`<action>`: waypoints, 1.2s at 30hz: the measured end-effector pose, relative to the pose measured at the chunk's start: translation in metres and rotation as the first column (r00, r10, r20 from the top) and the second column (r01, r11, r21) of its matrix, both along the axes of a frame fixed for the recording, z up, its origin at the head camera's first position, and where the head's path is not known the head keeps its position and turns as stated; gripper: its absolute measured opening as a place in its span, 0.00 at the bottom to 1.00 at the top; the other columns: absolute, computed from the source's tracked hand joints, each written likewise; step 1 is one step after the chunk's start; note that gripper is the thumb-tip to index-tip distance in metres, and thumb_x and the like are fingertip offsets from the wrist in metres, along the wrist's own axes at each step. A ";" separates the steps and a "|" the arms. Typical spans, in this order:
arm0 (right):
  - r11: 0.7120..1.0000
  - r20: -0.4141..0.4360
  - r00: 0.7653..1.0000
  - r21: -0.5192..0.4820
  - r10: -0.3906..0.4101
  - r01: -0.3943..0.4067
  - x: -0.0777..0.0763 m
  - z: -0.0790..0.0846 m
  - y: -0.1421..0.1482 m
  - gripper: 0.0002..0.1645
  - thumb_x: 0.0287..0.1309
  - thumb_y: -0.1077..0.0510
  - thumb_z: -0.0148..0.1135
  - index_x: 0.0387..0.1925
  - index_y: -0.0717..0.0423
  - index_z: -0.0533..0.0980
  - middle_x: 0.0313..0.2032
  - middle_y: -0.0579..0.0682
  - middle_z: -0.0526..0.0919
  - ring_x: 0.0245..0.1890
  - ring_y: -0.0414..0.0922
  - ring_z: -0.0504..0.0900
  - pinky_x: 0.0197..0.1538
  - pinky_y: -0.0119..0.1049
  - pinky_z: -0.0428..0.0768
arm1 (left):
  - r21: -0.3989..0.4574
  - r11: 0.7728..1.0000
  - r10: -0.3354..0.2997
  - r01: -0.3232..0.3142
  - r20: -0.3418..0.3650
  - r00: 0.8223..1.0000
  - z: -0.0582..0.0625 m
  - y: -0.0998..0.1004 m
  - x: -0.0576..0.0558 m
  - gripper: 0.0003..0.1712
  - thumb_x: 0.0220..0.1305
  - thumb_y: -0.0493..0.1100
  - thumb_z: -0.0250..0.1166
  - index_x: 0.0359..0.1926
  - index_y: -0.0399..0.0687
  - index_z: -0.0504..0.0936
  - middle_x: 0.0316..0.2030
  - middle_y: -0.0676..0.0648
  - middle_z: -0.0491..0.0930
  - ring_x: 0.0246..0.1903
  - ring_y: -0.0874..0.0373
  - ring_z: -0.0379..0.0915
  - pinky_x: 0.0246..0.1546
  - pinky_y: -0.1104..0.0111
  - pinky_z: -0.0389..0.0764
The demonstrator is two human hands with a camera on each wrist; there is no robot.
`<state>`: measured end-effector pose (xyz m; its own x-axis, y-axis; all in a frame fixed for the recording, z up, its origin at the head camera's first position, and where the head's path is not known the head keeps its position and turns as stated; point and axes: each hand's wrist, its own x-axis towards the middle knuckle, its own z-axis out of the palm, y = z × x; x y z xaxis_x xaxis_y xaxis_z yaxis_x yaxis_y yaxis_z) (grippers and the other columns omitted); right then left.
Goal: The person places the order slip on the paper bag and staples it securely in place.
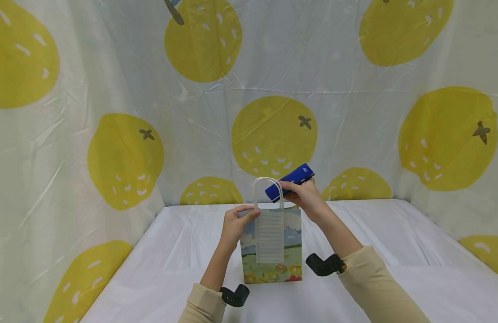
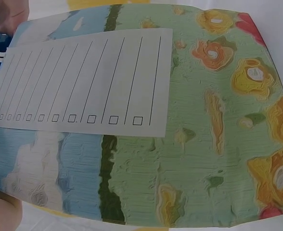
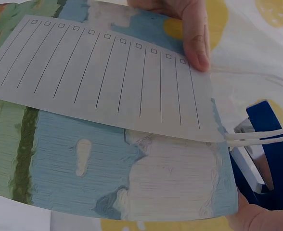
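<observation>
A paper gift bag (image 1: 293, 264) with painted sky, clouds and flowers stands upright in the middle of the head view. Against its front lies a white lined checklist sheet (image 1: 270, 237) with small boxes along one side. My left hand (image 1: 234, 224) pinches the bag's top left edge, its thumb on the sheet's upper corner. A blue stapler (image 1: 299, 175) is held tilted in my right hand (image 1: 309, 199), just above the bag's top right edge. White cord handles (image 1: 267, 178) rise from the bag and cross in front of the stapler (image 3: 271, 144). My right fingers are partly hidden behind it.
A white cloth (image 1: 184, 251) covers the table under the bag. Behind and at both sides hangs a white curtain (image 1: 346, 116) printed with yellow fruit. A black wrist camera (image 1: 234, 296) sits on the left wrist, another camera (image 1: 323, 264) on the right.
</observation>
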<state>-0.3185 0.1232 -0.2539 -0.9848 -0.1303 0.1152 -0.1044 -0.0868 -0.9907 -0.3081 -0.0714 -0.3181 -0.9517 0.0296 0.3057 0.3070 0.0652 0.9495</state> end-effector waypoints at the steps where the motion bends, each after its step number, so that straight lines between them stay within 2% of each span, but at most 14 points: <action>1: 1.000 -0.004 1.000 0.023 -0.001 0.001 -0.001 0.000 -0.001 0.45 0.59 0.58 0.54 0.63 0.64 0.35 0.55 0.64 0.66 0.35 0.32 0.78 0.43 0.23 0.76 | -0.002 1.000 0.002 -0.002 0.001 1.000 -0.002 0.000 -0.003 0.14 0.52 0.39 0.67 0.38 0.32 0.81 0.30 0.52 0.82 0.32 0.66 0.73 0.38 0.70 0.73; 5: 0.996 -0.020 1.000 0.093 -0.003 0.005 -0.002 0.000 -0.003 0.45 0.59 0.58 0.53 0.64 0.63 0.34 0.59 0.66 0.61 0.47 0.43 0.77 0.54 0.33 0.74 | 0.011 1.000 -0.002 0.002 0.010 1.000 -0.012 -0.002 -0.015 0.15 0.51 0.41 0.68 0.38 0.34 0.82 0.31 0.51 0.83 0.32 0.65 0.74 0.38 0.70 0.73; 8: 0.992 -0.045 0.999 0.125 0.007 -0.001 -0.003 -0.001 -0.004 0.41 0.59 0.59 0.54 0.63 0.63 0.41 0.60 0.66 0.61 0.54 0.50 0.73 0.59 0.40 0.70 | 0.023 1.000 -0.005 0.004 0.008 1.000 -0.017 -0.003 -0.020 0.17 0.50 0.43 0.69 0.38 0.35 0.82 0.30 0.52 0.83 0.32 0.65 0.74 0.37 0.70 0.74; 11: 0.987 -0.076 0.997 0.159 0.019 -0.007 -0.003 -0.003 -0.005 0.37 0.58 0.59 0.55 0.62 0.64 0.48 0.58 0.66 0.65 0.52 0.49 0.76 0.57 0.41 0.72 | 0.031 1.000 0.002 -0.002 -0.003 1.000 -0.018 -0.002 -0.020 0.18 0.49 0.45 0.70 0.38 0.36 0.83 0.29 0.53 0.83 0.33 0.65 0.74 0.38 0.70 0.73; 16: 0.982 -0.100 0.994 0.188 0.037 -0.018 -0.003 -0.004 -0.007 0.36 0.56 0.58 0.57 0.60 0.65 0.51 0.55 0.66 0.68 0.47 0.45 0.79 0.56 0.40 0.73 | 0.032 0.999 0.020 -0.019 -0.030 0.999 -0.018 -0.002 -0.020 0.19 0.47 0.47 0.71 0.36 0.36 0.83 0.30 0.52 0.82 0.34 0.64 0.73 0.38 0.69 0.73; 21: 0.978 -0.082 0.996 0.204 0.048 -0.030 -0.002 -0.003 -0.009 0.39 0.56 0.59 0.58 0.61 0.64 0.47 0.56 0.66 0.66 0.50 0.49 0.77 0.58 0.43 0.71 | 0.018 0.999 0.037 -0.036 -0.029 0.999 -0.018 -0.002 -0.020 0.20 0.47 0.49 0.71 0.36 0.37 0.83 0.33 0.49 0.82 0.35 0.64 0.72 0.40 0.69 0.72; 26: 0.980 -0.038 0.999 0.198 0.037 -0.029 0.000 -0.001 -0.011 0.45 0.56 0.60 0.57 0.64 0.63 0.40 0.60 0.68 0.62 0.59 0.59 0.68 0.61 0.47 0.67 | 0.016 0.999 0.043 -0.043 -0.024 0.999 -0.019 -0.002 -0.021 0.19 0.47 0.48 0.71 0.36 0.37 0.84 0.35 0.47 0.83 0.36 0.64 0.72 0.39 0.69 0.72; 32: 0.975 -0.025 0.999 0.222 0.031 -0.025 0.000 -0.001 -0.014 0.48 0.55 0.62 0.58 0.66 0.64 0.38 0.61 0.70 0.59 0.61 0.61 0.65 0.61 0.49 0.66 | 0.020 0.999 0.039 -0.038 -0.024 0.999 -0.019 -0.001 -0.020 0.19 0.47 0.47 0.70 0.36 0.36 0.83 0.30 0.51 0.83 0.33 0.65 0.74 0.36 0.70 0.73; 36: 0.965 -0.033 0.999 0.263 0.029 -0.019 0.000 0.000 -0.015 0.50 0.54 0.62 0.59 0.67 0.64 0.37 0.61 0.71 0.60 0.61 0.61 0.64 0.61 0.49 0.66 | 0.014 0.999 0.038 -0.037 -0.033 0.999 -0.019 -0.001 -0.021 0.19 0.48 0.46 0.70 0.37 0.35 0.83 0.33 0.48 0.83 0.36 0.65 0.73 0.40 0.69 0.72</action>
